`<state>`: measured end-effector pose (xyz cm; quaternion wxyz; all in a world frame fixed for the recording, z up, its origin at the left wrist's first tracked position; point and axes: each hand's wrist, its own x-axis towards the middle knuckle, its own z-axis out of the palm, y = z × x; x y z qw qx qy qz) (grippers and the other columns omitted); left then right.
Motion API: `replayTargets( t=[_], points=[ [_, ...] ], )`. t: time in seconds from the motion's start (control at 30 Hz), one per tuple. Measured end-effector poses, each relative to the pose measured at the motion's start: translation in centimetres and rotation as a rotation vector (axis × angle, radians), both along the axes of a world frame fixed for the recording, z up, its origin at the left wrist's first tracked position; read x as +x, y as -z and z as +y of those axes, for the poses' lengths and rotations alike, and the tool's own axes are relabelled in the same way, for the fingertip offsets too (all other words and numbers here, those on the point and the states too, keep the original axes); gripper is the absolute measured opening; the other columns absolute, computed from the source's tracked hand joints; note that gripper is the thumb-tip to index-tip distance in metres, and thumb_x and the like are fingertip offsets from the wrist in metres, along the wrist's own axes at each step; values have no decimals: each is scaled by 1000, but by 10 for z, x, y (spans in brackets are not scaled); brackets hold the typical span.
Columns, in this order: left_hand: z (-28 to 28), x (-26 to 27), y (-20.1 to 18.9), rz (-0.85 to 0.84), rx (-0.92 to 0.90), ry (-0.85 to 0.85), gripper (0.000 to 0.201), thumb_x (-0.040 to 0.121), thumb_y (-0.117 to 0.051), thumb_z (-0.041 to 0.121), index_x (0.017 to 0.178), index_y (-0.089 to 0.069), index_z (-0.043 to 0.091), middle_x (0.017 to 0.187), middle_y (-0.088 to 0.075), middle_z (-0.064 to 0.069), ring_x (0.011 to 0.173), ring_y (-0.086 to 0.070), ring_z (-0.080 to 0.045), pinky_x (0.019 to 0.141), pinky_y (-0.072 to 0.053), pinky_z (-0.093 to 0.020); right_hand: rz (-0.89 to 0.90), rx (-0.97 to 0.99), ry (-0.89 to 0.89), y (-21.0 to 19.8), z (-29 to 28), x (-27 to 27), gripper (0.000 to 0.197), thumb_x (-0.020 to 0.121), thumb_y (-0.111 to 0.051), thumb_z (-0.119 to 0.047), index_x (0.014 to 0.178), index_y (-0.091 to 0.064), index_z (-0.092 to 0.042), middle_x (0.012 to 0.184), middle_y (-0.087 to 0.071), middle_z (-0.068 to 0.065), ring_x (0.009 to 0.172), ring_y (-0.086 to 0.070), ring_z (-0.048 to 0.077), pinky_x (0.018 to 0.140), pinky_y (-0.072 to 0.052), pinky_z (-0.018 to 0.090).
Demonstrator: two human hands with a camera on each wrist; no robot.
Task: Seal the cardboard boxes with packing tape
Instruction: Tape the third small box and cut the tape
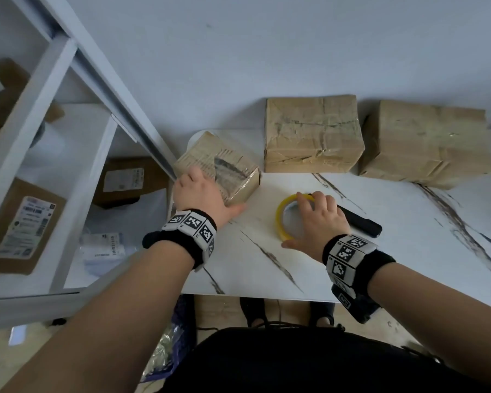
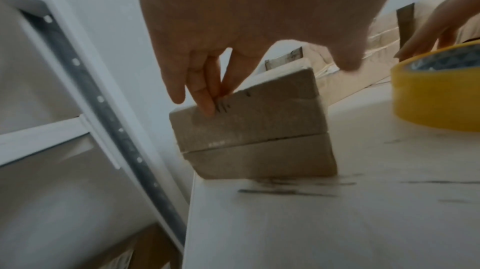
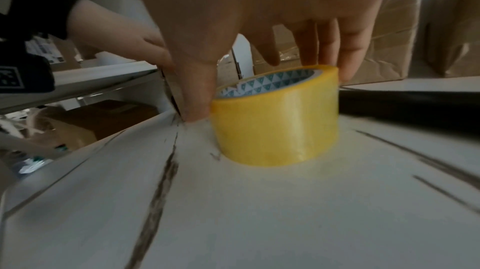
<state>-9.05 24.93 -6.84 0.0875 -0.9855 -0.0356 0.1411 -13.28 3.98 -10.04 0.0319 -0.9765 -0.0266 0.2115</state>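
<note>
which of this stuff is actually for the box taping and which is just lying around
For the job:
- small cardboard box, gripped by the left hand
- yellow tape roll, held between thumb and fingers of the right hand
- two larger boxes at the back of the table

Lying about:
- black tool beside the roll
- labelled parcels on the shelf

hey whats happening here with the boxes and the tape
A person is packing at a white marble-pattern table. Their left hand grips a small cardboard box at the table's left edge, tilting it. Their right hand holds a yellow packing tape roll standing on the table, thumb and fingers on opposite sides. A black tool lies beside the roll. Two larger taped boxes sit against the wall.
</note>
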Motion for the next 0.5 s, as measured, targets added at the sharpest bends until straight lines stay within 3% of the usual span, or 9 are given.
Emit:
replayTargets(
  t=[0.13,0.27,0.4,0.5],
  points=[
    [12,12,0,22,68,45,95,70,-52,79,123,-47,0,119,-44,-17,108,-48,-32,98,-37,-39,-25,-13,110,2,6,1,115,62,-65,-73,147,-9,-19,141,-24,11,131,-25,29,107,-30,39],
    [9,30,1,3,-22,27,93,73,-48,79,116,-52,-3,118,-43,-17,104,-47,-30,87,-43,-38,15,-20,86,-1,7,1,118,63,-69,-68,148,-4,-19,141,-20,13,131,-23,31,108,-29,40],
    [8,51,2,-9,-92,94,66,84,-58,57,115,-54,-1,118,-41,-15,101,-47,-27,82,-45,-37,25,21,80,-3,3,0,112,67,-74,-50,148,-3,-21,143,-18,10,132,-20,29,107,-30,38],
    [5,71,7,-35,-111,88,54,94,-47,47,114,-56,-2,115,-44,-15,98,-49,-27,79,-44,-36,9,54,114,-4,2,5,117,65,-75,-56,148,-2,-20,144,-20,8,133,-21,27,107,-31,37]
  ],
)
